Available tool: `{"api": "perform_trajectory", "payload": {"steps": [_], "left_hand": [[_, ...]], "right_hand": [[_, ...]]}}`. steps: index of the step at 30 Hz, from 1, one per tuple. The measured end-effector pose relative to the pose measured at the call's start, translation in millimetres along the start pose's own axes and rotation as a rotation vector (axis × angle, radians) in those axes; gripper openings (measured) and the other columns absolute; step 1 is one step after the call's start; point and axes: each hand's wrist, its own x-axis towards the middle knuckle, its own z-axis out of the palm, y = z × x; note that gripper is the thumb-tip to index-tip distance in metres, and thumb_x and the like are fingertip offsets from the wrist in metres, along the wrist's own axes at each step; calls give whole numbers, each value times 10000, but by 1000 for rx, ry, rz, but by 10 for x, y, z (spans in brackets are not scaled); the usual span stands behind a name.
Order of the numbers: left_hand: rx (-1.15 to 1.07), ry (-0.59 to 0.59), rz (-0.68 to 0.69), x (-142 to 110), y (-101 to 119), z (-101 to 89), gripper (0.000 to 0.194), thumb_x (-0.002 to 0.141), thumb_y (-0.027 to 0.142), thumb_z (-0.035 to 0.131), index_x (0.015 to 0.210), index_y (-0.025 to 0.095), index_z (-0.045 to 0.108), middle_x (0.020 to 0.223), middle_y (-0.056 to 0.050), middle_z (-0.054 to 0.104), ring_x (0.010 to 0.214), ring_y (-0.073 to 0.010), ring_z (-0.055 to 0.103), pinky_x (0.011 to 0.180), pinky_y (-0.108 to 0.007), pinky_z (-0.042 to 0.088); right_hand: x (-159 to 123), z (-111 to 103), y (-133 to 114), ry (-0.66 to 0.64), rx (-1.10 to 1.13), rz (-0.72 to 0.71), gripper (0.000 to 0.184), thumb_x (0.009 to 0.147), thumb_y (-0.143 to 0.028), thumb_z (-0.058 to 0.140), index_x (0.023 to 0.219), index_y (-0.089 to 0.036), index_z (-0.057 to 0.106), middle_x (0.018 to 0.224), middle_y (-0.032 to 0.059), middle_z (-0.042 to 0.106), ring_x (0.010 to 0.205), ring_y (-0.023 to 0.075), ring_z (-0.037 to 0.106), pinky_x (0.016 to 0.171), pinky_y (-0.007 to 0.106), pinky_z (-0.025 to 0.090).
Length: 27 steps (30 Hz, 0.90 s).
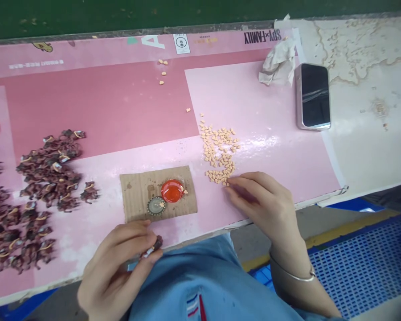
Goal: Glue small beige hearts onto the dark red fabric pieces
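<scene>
The left hand (118, 256) pinches one little dark toy (158, 243) by the table (247, 102), more toys (51, 171) sit in piles, and the right hand (272, 207), its grip unclear, touches loose tan bits (214, 175).

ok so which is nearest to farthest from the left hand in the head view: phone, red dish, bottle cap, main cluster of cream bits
From the left hand:
1. Bottle cap, on the cardboard
2. Red dish, just right of it
3. Cream bits, by the right fingertips
4. Phone, far right
</scene>
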Motion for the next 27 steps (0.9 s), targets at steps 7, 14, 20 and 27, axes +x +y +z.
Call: {"api": "perform_trajectory", "payload": {"steps": [7,14,20,27], "left_hand": [[-2,-5,-3,-22,17,10,268,832,-5,738,1010,195,734,904,-25,764,850,-185,757,836,-294,695],[-22,-24,-9,-60,5,-6,314,835,-19,733,1044,215,734,923,-36,760,871,-193,757,815,-277,692],[-2,-93,58,-68,-14,-4,206,885,6,716,1034,148,714,966,-37,732,945,-138,728,886,-165,631],[-18,-119,35,-96,-9,-11,204,924,3,675,1058,156,695,1011,-27,716,1000,-101,708,955,-118,579]], "right_hand": [[79,14,-57,20,-134,-127,80,978,-145,680,928,-206,695,809,16,766,665,148,674,597,290,532],[185,-28,-70,-61,-206,-224,175,954,-79,636,832,-198,671,785,17,755,645,151,627,563,310,483],[169,-39,-33,-88,-149,-189,110,1004,-164,616,958,-192,712,863,21,777,717,145,692,617,283,518],[246,-37,-29,-127,-175,-295,191,1028,-142,598,884,-176,719,832,25,781,662,137,674,603,304,503]]}}
